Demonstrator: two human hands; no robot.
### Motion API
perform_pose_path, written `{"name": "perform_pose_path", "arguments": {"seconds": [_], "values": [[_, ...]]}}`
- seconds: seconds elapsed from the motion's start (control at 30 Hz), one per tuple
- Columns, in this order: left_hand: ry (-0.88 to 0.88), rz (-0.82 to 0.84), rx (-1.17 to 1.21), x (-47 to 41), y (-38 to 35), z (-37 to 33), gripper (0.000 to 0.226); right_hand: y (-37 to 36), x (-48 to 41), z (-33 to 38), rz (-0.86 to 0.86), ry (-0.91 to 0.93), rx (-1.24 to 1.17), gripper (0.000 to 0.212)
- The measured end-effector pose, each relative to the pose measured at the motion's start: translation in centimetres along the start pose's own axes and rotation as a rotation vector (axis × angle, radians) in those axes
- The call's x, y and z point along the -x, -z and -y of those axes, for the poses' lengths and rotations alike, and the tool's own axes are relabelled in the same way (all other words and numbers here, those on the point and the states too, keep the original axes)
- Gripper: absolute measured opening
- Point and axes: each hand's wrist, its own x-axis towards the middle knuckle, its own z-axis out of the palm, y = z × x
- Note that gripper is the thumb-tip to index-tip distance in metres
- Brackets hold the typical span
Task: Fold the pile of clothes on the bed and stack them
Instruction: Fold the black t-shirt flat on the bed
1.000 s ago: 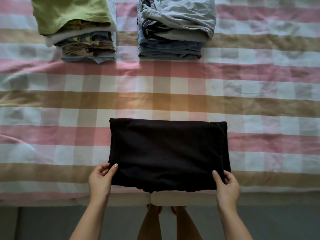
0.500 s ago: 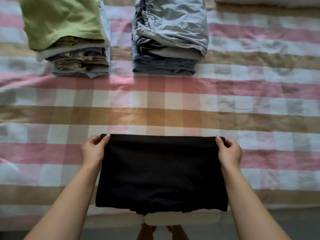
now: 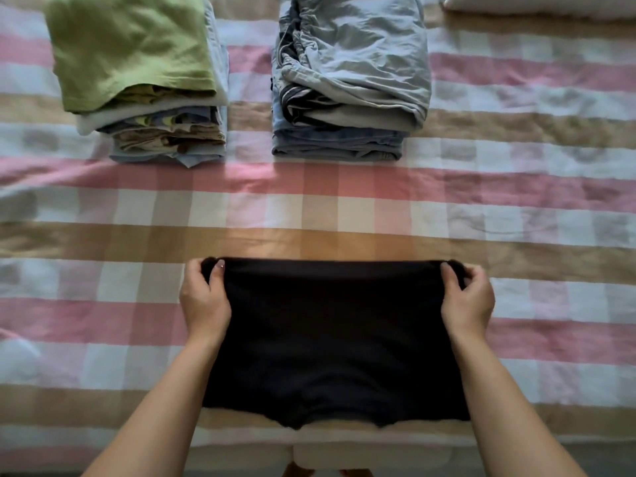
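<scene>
A folded black garment (image 3: pixel 334 339) lies at the near edge of the checked bed (image 3: pixel 344 208). My left hand (image 3: pixel 203 301) grips its far left corner, thumb on top of the cloth. My right hand (image 3: pixel 468 301) grips the far right corner the same way. The far edge is stretched straight between both hands. At the back left stands a stack of folded clothes (image 3: pixel 144 80) topped by a green piece. Beside it, at the back middle, stands a second stack (image 3: pixel 351 77) topped by pale grey-blue cloth.
A pale pillow (image 3: pixel 537 5) shows at the back right corner. The bed's near edge (image 3: pixel 371 452) runs just below the black garment, with my feet on the floor under it. Bare checked sheet stretches between the garment and the two stacks.
Both hands moved from the garment's near edge to its far corners, carrying the cloth away from me in a fold. The view tilted up, showing more of the stacks.
</scene>
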Motion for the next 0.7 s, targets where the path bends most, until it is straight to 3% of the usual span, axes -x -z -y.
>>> {"name": "perform_pose_path", "arguments": {"seconds": [0.23,0.3,0.37,0.43,0.5,0.57,0.63,0.7], "values": [[-0.06,-0.02,0.012,-6.9,-3.9,-3.7,0.028,-4.0,-7.8,4.4,0.011,0.13,0.035,0.027],[-0.106,-0.047,-0.123,-7.6,-4.6,-4.1,0.034,-4.5,-8.3,4.9,-0.024,0.132,0.055,0.025],[-0.274,-0.055,-0.31,-6.6,-5.2,-4.5,0.046,-4.6,-7.2,4.8,-0.109,0.237,0.187,0.036],[-0.509,0.094,-0.345,-4.1,-6.3,-5.0,0.05,-5.4,-4.2,4.3,-0.029,0.447,0.357,0.051],[-0.67,0.307,-0.411,-1.2,-7.8,-4.9,0.051,-6.2,-0.9,3.3,0.176,0.594,0.515,0.059],[-0.724,0.447,-0.623,0.9,-8.9,-3.9,0.055,-6.2,1.0,1.7,0.292,0.598,0.684,0.069],[-0.706,0.468,-0.801,1.6,-9.6,-2.6,0.059,-5.4,1.1,0.0,0.286,0.531,0.767,0.074],[-0.676,0.465,-0.835,2.0,-10.2,-2.6,0.061,-4.5,0.8,-0.7,0.239,0.48,0.785,0.074]]}}
